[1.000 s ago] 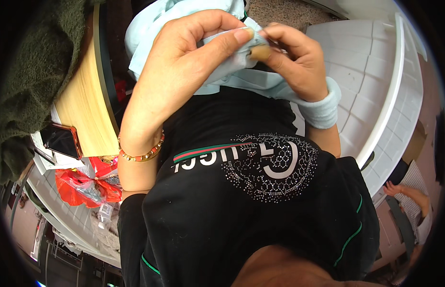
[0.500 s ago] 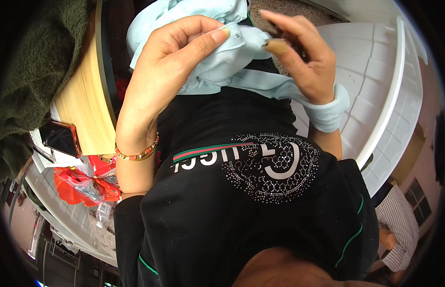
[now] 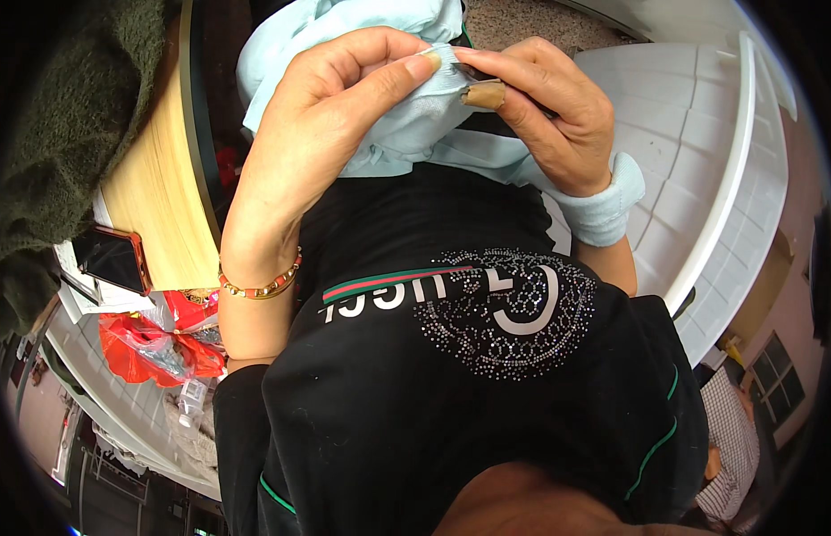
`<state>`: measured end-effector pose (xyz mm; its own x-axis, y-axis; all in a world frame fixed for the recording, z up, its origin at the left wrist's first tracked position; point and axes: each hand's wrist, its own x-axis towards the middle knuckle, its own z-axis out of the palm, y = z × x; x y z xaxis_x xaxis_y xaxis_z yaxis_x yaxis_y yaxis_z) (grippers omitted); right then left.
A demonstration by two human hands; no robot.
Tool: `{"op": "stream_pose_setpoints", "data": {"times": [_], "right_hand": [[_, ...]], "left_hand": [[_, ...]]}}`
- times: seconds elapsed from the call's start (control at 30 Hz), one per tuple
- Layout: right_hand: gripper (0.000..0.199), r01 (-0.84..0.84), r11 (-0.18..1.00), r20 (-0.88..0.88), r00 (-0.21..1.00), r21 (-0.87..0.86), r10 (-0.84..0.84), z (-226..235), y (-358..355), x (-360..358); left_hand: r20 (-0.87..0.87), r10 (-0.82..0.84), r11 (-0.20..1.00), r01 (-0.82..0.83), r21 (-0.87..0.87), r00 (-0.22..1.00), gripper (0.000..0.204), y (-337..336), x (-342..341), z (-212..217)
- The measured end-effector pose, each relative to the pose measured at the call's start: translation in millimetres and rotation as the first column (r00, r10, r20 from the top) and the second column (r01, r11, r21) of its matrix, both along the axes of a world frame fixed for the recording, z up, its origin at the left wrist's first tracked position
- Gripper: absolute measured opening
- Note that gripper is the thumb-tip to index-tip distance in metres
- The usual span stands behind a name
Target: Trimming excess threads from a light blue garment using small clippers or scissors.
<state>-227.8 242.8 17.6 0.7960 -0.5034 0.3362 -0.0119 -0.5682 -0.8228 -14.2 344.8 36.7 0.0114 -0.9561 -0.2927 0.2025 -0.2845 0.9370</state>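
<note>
Light blue knit cloth lies bunched over my lap at the top of the view. My left hand is closed, pinching a ribbed edge of it between thumb and fingertips. Close beside that edge, my right hand is closed on a thin dark tool, mostly hidden by the fingers; its kind is unclear. A tan wrap covers the right thumb's tip. Around my right wrist sits a light blue cuff, and a strip of similar cloth runs toward it from the bunch. A beaded bracelet circles my left wrist.
To the left stands a wooden tabletop with a dark edge, bearing a phone and dark green fabric. Below are red plastic packaging and a clear bottle. A white tiled surface is at right; another person sits lower right.
My right hand has moved left and its fingers have closed in, bringing the dark tool to the cloth edge. My left hand keeps its pinch, almost unmoved. The other person at lower right has shifted.
</note>
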Motion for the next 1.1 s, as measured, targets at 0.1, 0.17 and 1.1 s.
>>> {"op": "stream_pose_setpoints", "data": {"times": [0.1, 0.17, 1.1], "right_hand": [[0.032, 0.021, 0.995, -0.013, 1.0, 0.1, -0.02, 0.5, 1.6, 0.8], [0.035, 0.05, 0.985, 0.04, 0.998, 0.163, -0.057, -5.5, 0.6, 1.2], [0.041, 0.029, 1.0, -0.091, 0.995, 0.003, -0.029, -12.6, 8.4, 1.7]], "left_hand": [[0.001, -0.001, 1.0, 0.001, -0.005, 1.0, 0.019, -0.3, -1.1, -0.8], [-0.011, 0.02, 1.0, -0.02, -0.004, 1.0, 0.02, -0.4, -4.5, 1.2], [0.1, 0.044, 0.999, -0.041, -0.029, 0.994, 0.025, 8.1, 0.2, -17.1]]}}
